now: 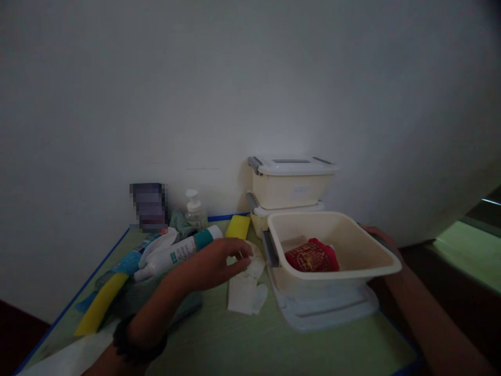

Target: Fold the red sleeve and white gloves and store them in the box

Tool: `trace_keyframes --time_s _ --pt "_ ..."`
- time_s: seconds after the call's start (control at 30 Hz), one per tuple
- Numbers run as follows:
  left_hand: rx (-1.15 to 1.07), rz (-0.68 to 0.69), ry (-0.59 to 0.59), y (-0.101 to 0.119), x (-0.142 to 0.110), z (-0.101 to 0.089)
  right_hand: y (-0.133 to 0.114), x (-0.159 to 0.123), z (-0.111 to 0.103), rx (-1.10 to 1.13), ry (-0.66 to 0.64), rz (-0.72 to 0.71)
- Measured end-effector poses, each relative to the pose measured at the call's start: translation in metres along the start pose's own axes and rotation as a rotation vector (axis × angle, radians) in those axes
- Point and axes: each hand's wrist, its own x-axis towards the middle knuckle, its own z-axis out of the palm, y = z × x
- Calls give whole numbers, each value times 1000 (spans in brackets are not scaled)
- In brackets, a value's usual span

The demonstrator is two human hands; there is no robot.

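Note:
My right hand [385, 245] grips the right side of a cream storage bin [368, 261], its fingers mostly hidden behind the rim. The bin is uncovered and tilted towards me; inside lies a red item with gold print [313, 256], possibly a packet or pouch. Below the bin lies a translucent lid [329, 310]. To its left, my left hand [223, 261] hovers with thumb and fingers apart, nothing visible between them. Beside its fingertips are white, crumpled pieces [245, 295] that look like gloves or paper.
Two lidded bins [291, 188] stand stacked against the wall. On the left are a white bottle with a teal band [176, 256], a pump bottle [194, 211], yellow sponges [238, 226], a grey-green cloth [188, 308], a blue package [131, 261] and a blurred dark object [150, 207].

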Motion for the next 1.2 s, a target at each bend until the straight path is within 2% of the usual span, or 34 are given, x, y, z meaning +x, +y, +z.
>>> trace_keyframes --time_s 0.07,0.13,0.2,0.3,0.37,0.43,0.5,0.53,0.6,0.67,0.73,0.8,0.87,0.93,1.0,1.1,1.13,1.2 --pt "28 -28 -146 -8 1 9 -4 0 -2 -86 -25 21" --pt "19 -62 -226 -15 3 19 -13 2 -3 -207 -70 46" --pt "21 -96 -259 -20 6 28 -24 6 -3 -336 -88 24" --pt "62 -122 -273 -24 11 37 -39 11 1 -530 -12 -93" --pt "71 -126 -280 -25 14 36 -44 10 10 -625 37 -202" --pt "65 -129 -279 -24 14 29 -45 1 28 -677 45 -330" --pt "64 -139 -247 -23 11 15 -44 -15 52 -704 -2 -425" --pt "65 -150 -220 -22 9 6 -43 -26 67 -727 -52 -482" --pt "59 -177 -148 -22 3 -13 -39 -50 98 -892 -252 -688" --pt "49 -190 -121 -24 -5 -30 -33 -74 129 -964 -398 -807" --pt "69 -226 -77 -27 -15 -43 -24 -94 158 -964 -471 -841" --pt "103 -269 18 -32 -27 -48 -11 -107 184 -949 -551 -844" --pt "95 -291 127 -36 -40 -45 7 -113 205 -878 -615 -835" --pt "27 -324 174 -42 -55 -35 32 -113 221 -793 -675 -773" --pt "-45 -335 151 -47 -70 -22 62 -109 229 -705 -691 -720" --pt "-141 -219 287 -51 -85 -1 107 -104 230 -579 -731 -618" --pt "-164 -207 296 -51 -86 6 119 -104 228 -543 -737 -564" --pt "-226 -251 384 -51 -85 15 133 -105 225 -511 -735 -454"
